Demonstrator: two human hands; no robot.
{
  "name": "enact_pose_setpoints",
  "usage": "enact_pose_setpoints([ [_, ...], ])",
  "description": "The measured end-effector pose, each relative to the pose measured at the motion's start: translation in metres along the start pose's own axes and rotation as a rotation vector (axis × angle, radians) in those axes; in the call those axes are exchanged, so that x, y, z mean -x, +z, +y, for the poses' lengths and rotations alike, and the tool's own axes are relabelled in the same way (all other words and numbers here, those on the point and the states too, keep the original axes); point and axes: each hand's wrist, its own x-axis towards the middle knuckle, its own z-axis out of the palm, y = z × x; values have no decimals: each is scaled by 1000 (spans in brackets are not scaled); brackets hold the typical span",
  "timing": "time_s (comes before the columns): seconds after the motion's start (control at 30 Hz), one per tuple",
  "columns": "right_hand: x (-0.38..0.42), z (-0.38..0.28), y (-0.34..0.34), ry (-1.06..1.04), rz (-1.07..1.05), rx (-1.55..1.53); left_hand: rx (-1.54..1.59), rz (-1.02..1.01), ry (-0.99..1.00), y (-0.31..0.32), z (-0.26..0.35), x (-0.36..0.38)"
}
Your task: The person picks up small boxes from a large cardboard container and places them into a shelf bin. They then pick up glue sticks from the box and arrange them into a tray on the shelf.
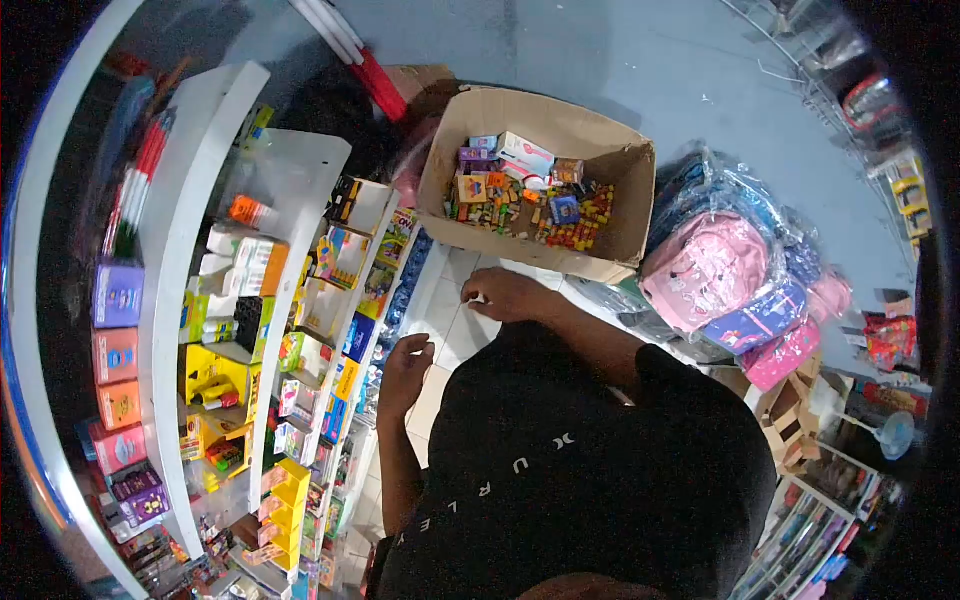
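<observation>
My left hand (404,374) is raised beside the shelves, fingers loosely bent, with nothing visible in it. Farther forward, my right hand (504,296) hovers above the tiled floor, just short of a large open cardboard box (530,243). Its fingers are curled together, with a small pale spot at their tips that I cannot make out. Inside the box lie a white carton (526,154), a purple box (478,160), a blue small box (565,209) and many small yellow, orange and red pieces (592,222). Neither hand touches the box.
White shelving (215,130) with small packaged goods runs along the left, including a yellow display stand (291,510). Plastic-wrapped backpacks, one pink (708,270), are piled at right. Red-and-white poles (375,85) lean behind the box. A wire rack (815,520) stands lower right.
</observation>
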Motion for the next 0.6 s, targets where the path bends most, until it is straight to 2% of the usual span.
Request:
enact_pose_setpoints([
  [0.07, 0, 16, -32, 60, 3, -37, -49, 20, -40, 10, 14, -13],
  [0.27, 1, 119, -83, 388, 37, -85, 88, 4, -136, 54, 29, -52],
  [0.4, 21, 230, -72, 425, 118, 19, 94, -22, -198, 76, 34, -70],
  [0.47, 37, 305, -53, 512, -19, -26, 101, -16, -228, 84, 39, -74],
  [0.5, 40, 316, -53, 563, -123, -70, 105, -16, -242, 86, 42, -75],
  [0.53, 46, 327, -55, 756, -320, 152, 128, -36, -299, 87, 48, -76],
  [0.6, 58, 347, -43, 787, -456, 173, 145, -35, -333, 91, 42, -75],
])
